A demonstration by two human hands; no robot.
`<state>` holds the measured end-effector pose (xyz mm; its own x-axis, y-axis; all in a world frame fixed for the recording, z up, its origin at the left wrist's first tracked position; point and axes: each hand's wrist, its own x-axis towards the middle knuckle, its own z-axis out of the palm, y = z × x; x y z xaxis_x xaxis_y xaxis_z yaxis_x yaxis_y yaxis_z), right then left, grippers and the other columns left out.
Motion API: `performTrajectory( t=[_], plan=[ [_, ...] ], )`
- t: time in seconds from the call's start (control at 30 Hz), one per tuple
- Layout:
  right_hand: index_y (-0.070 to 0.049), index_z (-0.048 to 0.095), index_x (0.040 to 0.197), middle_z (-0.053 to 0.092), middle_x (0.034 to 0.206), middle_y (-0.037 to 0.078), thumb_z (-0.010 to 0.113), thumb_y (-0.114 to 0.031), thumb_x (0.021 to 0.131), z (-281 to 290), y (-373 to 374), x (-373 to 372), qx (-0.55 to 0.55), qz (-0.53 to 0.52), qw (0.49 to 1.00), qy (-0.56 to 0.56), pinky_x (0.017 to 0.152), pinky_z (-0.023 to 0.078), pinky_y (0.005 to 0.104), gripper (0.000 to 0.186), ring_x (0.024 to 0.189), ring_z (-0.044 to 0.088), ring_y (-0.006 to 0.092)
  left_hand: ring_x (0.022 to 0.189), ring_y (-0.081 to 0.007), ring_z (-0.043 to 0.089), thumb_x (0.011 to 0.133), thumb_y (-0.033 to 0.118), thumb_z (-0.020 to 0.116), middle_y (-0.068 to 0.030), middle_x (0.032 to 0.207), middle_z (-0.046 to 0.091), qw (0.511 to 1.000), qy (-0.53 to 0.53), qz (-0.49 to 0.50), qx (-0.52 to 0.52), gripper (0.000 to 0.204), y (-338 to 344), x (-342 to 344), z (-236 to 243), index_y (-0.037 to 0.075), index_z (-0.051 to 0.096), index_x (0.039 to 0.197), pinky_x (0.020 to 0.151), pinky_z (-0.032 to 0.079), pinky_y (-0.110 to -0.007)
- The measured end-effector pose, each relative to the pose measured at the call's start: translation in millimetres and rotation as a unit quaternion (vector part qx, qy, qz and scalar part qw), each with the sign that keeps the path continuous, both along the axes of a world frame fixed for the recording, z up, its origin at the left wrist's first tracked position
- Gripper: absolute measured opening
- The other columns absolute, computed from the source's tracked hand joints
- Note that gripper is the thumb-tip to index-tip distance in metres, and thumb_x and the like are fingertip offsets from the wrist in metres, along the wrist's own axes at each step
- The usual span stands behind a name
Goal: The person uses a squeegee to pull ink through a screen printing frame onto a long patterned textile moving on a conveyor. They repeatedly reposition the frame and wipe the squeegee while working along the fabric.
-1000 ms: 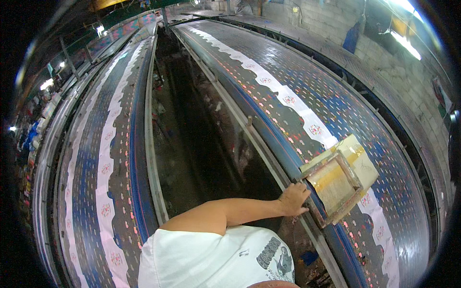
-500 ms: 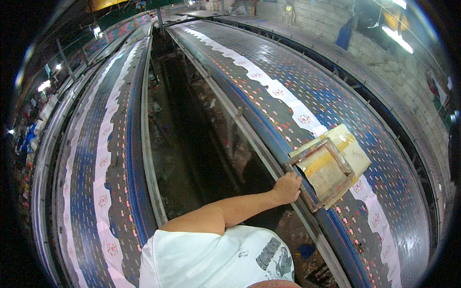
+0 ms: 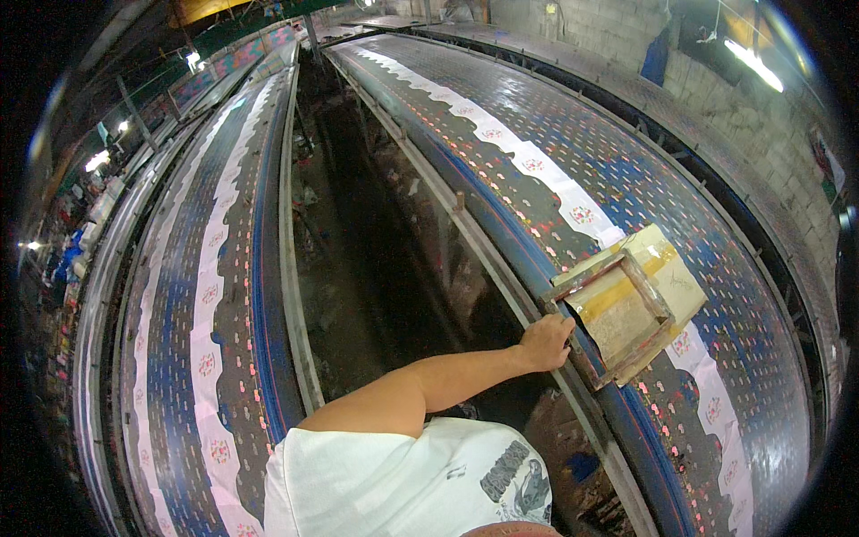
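One hand (image 3: pixel 544 342) is in view, on a bare forearm reaching out from a white printed shirt (image 3: pixel 403 479) at the lower edge, up and to the right across the dark aisle (image 3: pixel 376 251). Which of the person's hands it is cannot be told with certainty; the arm rises from the left side of the torso, so it is taken as the left. The other hand is out of view. The fingers are curled together over the near corner of a wooden-framed printing screen (image 3: pixel 624 306), at the table's edge rail (image 3: pixel 501 268); whether they clamp the frame or merely rest on frame and rail cannot be told. The screen lies flat on the long printing table (image 3: pixel 716 224) at right, on dark patterned fabric (image 3: pixel 626 161) with a white scalloped band (image 3: pixel 519 152). Its mesh is smeared yellow. The frame extends away from the fingers to the right and slightly upward, its long axis set across the table's width, far end over the white band. A second table (image 3: pixel 206 295) with the same fabric runs along the left, well apart from the hand.
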<state>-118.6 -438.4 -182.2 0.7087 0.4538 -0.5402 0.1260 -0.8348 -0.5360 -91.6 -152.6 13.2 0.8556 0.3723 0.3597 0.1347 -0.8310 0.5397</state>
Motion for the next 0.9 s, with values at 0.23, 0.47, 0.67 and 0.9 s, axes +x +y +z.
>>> performTrajectory(
  t=[0.23, 0.47, 0.67, 0.9],
  plan=[
    [-0.006, 0.068, 0.149, 0.071, 0.135, 0.026, 0.072, -0.037, 0.110, 1, 3, 6, -0.012, 0.006, 1.000, 0.015, 0.108, 0.052, 0.0472, 0.050, 0.122, 0.065, 0.0357, 0.111, -0.0444, 0.071, 0.086, 0.023, 0.088, -0.0212, 0.113, 0.068, 0.999, 0.030, -0.004, -0.010, 0.047, 2, 2, 6, 0.005, 0.063, 0.121, 0.094, 0.061, -0.055],
    [-0.008, 0.068, 0.150, 0.071, 0.138, 0.026, 0.073, -0.037, 0.109, 4, 9, 13, -0.030, 0.009, 0.999, 0.027, 0.111, 0.051, 0.0481, 0.051, 0.126, 0.065, 0.0364, 0.112, -0.0432, 0.073, 0.086, 0.032, 0.090, -0.0205, 0.115, 0.070, 0.998, 0.044, -0.036, -0.023, 0.051, 17, 5, -3, 0.004, 0.065, 0.121, 0.095, 0.061, -0.054],
    [-0.009, 0.068, 0.152, 0.070, 0.141, 0.026, 0.073, -0.038, 0.109, 8, 18, 19, -0.043, 0.006, 0.998, 0.039, 0.114, 0.051, 0.0488, 0.053, 0.129, 0.065, 0.0369, 0.095, -0.0427, 0.077, 0.094, 0.043, 0.085, -0.0177, 0.097, 0.076, 0.989, 0.063, -0.109, -0.073, 0.042, 51, 1, 24, 0.004, 0.073, 0.106, 0.086, 0.062, -0.054],
    [-0.010, 0.068, 0.154, 0.070, 0.145, 0.026, 0.074, -0.038, 0.108, 15, 44, 40, -0.051, -0.010, 0.998, 0.043, 0.116, 0.051, 0.0497, 0.054, 0.133, 0.065, 0.0375, 0.093, -0.0485, 0.074, 0.104, 0.029, 0.074, -0.0247, 0.095, 0.074, 0.978, -0.096, -0.083, -0.166, 0.029, 102, 38, 29, 0.001, 0.074, 0.098, 0.083, 0.058, -0.057]
  ],
)
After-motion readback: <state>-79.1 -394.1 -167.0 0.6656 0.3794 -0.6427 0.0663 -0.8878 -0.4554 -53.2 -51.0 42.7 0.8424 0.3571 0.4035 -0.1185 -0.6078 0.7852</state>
